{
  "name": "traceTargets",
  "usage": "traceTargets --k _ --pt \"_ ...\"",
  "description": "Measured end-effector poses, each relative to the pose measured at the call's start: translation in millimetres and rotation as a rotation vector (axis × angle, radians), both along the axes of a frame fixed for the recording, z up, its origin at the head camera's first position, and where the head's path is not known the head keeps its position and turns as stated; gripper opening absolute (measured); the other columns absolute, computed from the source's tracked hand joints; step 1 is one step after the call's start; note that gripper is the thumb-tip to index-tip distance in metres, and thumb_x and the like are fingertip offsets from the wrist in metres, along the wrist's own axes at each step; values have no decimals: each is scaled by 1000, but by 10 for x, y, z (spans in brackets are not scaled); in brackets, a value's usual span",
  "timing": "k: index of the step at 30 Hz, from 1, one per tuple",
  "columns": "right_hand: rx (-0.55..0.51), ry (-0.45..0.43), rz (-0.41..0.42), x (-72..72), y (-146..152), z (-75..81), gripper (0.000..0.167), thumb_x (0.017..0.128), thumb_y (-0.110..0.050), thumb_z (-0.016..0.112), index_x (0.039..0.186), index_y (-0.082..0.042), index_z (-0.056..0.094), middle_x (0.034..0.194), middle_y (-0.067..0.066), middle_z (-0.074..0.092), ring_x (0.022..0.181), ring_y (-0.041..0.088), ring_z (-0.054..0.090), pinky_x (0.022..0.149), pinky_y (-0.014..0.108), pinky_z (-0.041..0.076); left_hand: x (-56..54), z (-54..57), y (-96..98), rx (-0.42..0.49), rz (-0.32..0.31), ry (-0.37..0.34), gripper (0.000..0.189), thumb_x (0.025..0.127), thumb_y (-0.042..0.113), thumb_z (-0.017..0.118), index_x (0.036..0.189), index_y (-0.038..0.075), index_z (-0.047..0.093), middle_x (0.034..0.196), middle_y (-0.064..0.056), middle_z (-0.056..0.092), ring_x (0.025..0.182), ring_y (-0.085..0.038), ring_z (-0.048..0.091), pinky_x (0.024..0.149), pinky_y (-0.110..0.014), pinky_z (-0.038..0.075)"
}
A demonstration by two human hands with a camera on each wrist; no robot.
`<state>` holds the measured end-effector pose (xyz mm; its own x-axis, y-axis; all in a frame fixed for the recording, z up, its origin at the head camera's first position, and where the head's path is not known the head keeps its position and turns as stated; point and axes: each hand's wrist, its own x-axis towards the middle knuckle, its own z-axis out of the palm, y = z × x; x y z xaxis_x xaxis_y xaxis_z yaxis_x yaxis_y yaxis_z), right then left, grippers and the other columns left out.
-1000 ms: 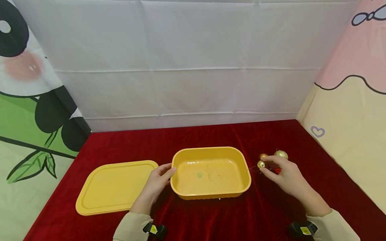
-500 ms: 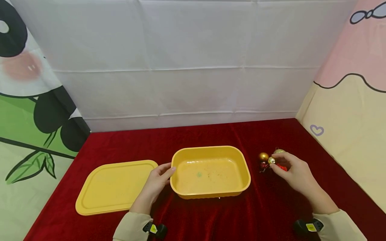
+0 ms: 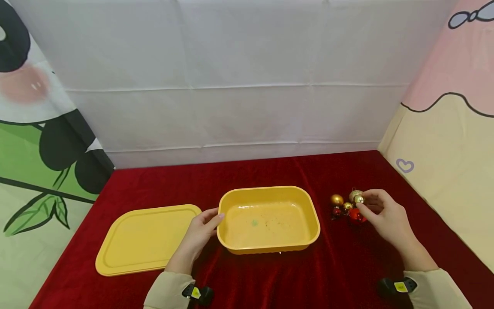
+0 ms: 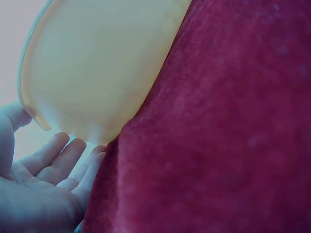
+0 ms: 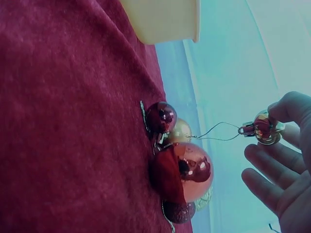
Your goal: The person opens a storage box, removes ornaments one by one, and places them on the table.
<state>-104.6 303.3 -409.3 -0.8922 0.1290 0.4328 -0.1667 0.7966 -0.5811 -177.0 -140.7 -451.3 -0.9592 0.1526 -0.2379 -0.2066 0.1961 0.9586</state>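
A yellow rectangular box (image 3: pixel 269 219) sits in the middle of the red-covered table, bare inside but for small specks. My left hand (image 3: pixel 202 229) holds its left end, thumb at the rim and fingertips against the outer wall in the left wrist view. At the right, my right hand (image 3: pixel 387 219) pinches a small shiny gold bauble (image 5: pixel 266 128) between thumb and fingers, its thread loop running toward the pile. Below lie a large red bauble (image 5: pixel 183 172), a small dark red one (image 5: pixel 161 117), an orange-gold one (image 3: pixel 337 200), a small gold one (image 3: pixel 347 206) and a glittery gold one (image 3: pixel 353 195).
A yellow lid (image 3: pixel 148 240) lies flat to the left of the box, partly behind my left forearm. The red velvet cloth (image 3: pixel 293 279) covers the table. A white sheet (image 3: pixel 247 86) hangs along the back, with printed cloths on both sides.
My right hand has moved right, away from the box, and now holds a gold bauble over the pile. More of the baubles show. My left hand stays on the box.
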Motion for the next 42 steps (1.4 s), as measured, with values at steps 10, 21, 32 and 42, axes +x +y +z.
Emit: traceTargets --k 10,21,32,42 --pt "-68 -11 -94 -5 130 -47 29 87 -18 67 112 -5 58 96 -3 65 77 -27 45 66 -1 40 -1 14 5 -13 3 -17 51 92 39 58 134 10 51 134 -13 53 110 -22 58 93 -36 51" --pt "-85 -12 -147 -10 250 -122 33 91 -21 62 119 -3 61 102 -4 61 81 -29 41 69 -4 37 -29 -23 14 2 -1 -6 51 92 39 59 133 9 51 133 -13 54 110 -22 58 91 -35 52" --pt "-135 -96 -188 -48 331 -260 38 91 -25 62 120 -1 56 115 23 60 78 -28 39 65 -1 36 -35 -17 2 -5 2 -12 52 93 37 58 134 8 50 134 -14 53 111 -22 58 91 -34 52" --pt "-149 -185 -281 -36 405 -338 39 91 -35 61 115 -4 59 109 23 66 71 -25 42 66 13 39 -40 -7 9 -5 -9 -8 50 94 35 57 135 8 50 135 -14 52 111 -21 58 90 -32 52"
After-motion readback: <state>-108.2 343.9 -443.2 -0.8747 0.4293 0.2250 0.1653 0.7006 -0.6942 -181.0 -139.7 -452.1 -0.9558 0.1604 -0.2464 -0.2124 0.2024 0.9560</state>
